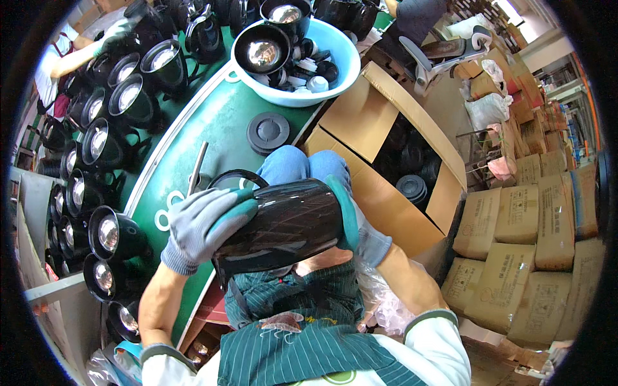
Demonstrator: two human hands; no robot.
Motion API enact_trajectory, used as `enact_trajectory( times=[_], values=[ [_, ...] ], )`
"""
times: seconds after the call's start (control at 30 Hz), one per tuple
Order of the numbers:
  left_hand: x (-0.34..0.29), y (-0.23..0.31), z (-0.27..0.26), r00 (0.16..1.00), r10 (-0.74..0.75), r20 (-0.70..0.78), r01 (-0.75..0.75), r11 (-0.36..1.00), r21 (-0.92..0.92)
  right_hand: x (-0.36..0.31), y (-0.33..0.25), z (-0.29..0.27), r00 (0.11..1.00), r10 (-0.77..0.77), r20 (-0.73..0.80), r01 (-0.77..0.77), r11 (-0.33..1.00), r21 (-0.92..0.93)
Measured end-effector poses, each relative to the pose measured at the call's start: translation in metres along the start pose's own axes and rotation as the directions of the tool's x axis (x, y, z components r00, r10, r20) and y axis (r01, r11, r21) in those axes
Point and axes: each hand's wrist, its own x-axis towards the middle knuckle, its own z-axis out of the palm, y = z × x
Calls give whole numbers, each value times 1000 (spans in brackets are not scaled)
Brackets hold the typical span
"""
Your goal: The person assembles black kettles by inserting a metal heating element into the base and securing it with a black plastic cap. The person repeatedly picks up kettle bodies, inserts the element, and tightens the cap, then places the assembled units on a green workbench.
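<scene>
A: What is held nearest the apron (302, 321)?
B: A black kettle (286, 228), above the lap; the left hand (203, 225) is closed on its left side, the right hand (360, 225) clasped round its right.

A: And beyond the kettle?
B: A lid (268, 132) is seen on the green table (212, 125), then a blue basin (335, 64); a carton (386, 161) is set to the right.

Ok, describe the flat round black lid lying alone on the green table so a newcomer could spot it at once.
Start at the big light-blue basin at the far end of the green table. Just in front of it, toward the person, lies the flat round black lid, beside the open cardboard box. Unlike the glossy black kettle bodies lined up along the table's left, it is low, matt and disc-shaped, with raised ribs on top.
</scene>
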Motion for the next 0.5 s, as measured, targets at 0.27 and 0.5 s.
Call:
enact_trajectory(
  times=[0.27,0.5],
  values=[
    [-12,4,48,521,-744,417,680,67,-730,0,-1,-14,981,-180,-68,193,922,334],
    [0,-6,11,939,-344,-27,333,925,-182,1,23,-18,996,-85,-22,88,979,184]
  ],
)
